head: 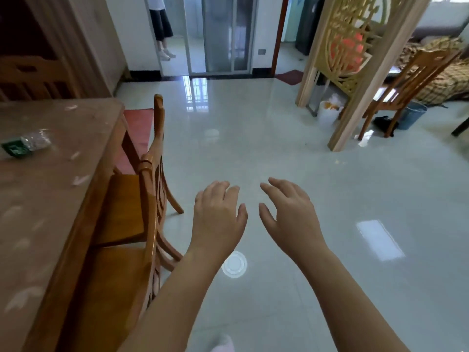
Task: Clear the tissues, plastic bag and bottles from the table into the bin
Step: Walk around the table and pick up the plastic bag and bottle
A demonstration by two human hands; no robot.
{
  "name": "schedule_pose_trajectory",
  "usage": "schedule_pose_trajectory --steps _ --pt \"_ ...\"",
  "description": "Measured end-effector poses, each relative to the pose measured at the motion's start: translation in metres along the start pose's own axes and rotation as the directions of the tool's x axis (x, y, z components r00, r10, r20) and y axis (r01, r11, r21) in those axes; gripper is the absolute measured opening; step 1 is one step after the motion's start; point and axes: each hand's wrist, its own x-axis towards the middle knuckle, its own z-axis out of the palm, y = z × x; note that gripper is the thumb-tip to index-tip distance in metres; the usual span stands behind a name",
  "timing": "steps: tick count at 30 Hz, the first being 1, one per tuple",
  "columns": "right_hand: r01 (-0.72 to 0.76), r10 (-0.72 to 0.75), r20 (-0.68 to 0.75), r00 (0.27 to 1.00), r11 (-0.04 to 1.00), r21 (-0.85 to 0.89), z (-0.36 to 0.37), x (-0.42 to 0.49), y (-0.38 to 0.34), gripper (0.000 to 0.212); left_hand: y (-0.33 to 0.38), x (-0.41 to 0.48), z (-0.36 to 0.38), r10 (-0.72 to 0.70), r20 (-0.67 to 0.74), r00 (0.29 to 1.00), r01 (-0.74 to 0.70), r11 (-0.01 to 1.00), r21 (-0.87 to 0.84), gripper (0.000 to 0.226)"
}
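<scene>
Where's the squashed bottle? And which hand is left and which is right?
squashed bottle [35,141]: head view, on its clear crumpled body.
left hand [218,217]: head view, on the back of the hand.
right hand [291,214]: head view, on the back of the hand.

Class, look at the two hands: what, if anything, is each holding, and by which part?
Nothing is held. The left hand and right hand hang open above the floor; the bottle lies untouched on the table.

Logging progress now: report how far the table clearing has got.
Done: no tissues or plastic bag show on the visible table. In hand: nothing; left hand and right hand are empty. Left: one crushed bottle on the table, blue bin across the room.
</scene>
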Motion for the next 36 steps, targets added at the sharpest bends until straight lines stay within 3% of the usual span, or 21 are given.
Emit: schedule_pose_trajectory --steps 8,22,28,36 --pt "0.085 -0.089 0.039 0.995 0.992 0.094 0.065 0.131 0.036 0.035 -0.046 0.115 0.034 -0.152 -0.046 0.987 0.153 0.987 0.037 0.032" --pt "0.34 -0.37 0.093 0.924 0.91 0.239 0.156 0.383 0.139 0.034 -0.077 0.349 0.123 -0.438 -0.118 0.891 0.449 0.889 0.087 0.035" --pt "0.392 -0.455 0.149 0.878 0.861 0.325 0.212 0.469 0.139 0.035 -0.126 0.418 0.137 -0.545 -0.163 0.823 0.563 0.821 0.095 0.035" --pt "0.492 -0.56 0.152 0.814 0.805 0.33 0.307 0.615 0.099 0.034 -0.237 0.539 0.141 -0.573 -0.272 0.773 0.613 0.785 0.088 0.033"
